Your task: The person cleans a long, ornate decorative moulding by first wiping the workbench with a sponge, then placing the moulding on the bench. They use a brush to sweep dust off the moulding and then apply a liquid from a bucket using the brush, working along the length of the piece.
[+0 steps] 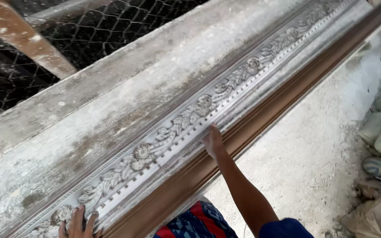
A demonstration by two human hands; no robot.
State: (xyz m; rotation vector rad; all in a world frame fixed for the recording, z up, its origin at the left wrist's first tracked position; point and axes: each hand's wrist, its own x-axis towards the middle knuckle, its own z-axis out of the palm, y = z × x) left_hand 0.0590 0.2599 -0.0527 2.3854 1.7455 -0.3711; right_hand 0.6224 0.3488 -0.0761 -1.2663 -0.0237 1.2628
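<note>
Mould (190, 132) looks long, stiff, heavy; left hand (76, 222) and right hand (212, 141) lie flat, fingers spread, gripping nothing.

Dusty workbench (89, 119) carries a long carved moulding (208, 103).

Blue short sleeve (285, 228); red-blue patterned garment (199, 222) w/ geometric print
</note>
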